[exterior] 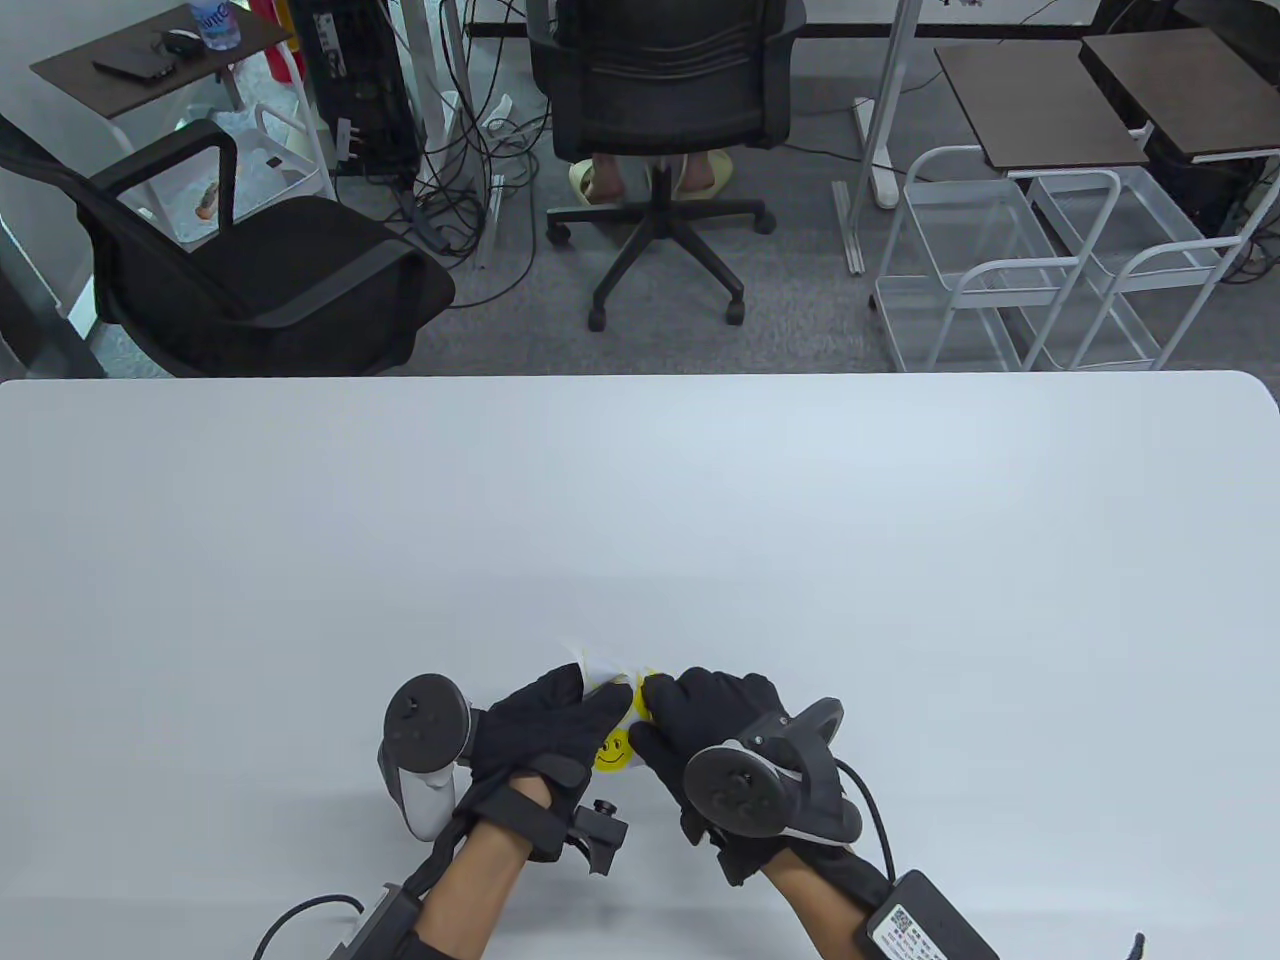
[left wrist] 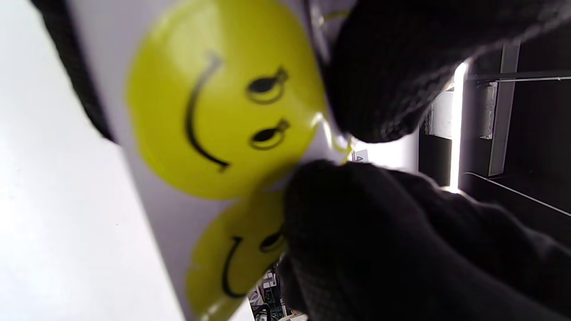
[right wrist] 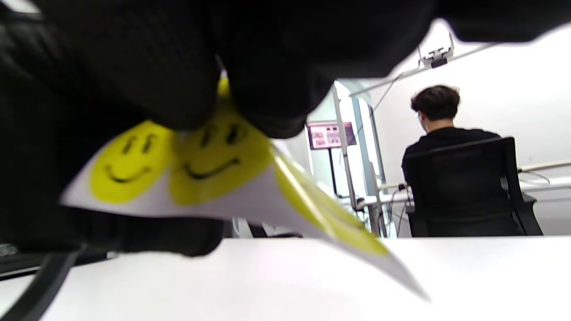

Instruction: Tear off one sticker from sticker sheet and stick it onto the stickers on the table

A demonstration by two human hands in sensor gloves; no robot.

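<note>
Wide white counter (exterior: 640, 520), and both hands are working low at its near edge. The left hand (exterior: 545, 725) grips the sheet (exterior: 600, 668), fingers laid across its face, lifted off the counter and tilted. The sheet bends away past the fingers, yellow smileys in a row. The right hand (exterior: 715, 715) comes in from the other side, its fingers (right wrist: 267, 89) pinched onto the top edge of one smiley (right wrist: 218, 158), right between its neighbour and the bent end of the sheet.

This looks like the peel just starting. To do it well, the left fingers should clamp the backing right beside that smiley so the paper can't flex along with it. The right fingers want only the sticker's rim, not the backing too; from these views I can't tell whether the rim has lifted. Roll it back slow and low, or it may crease or tear. No stickers on the counter show near the fingers, so the target is out of sight.
</note>
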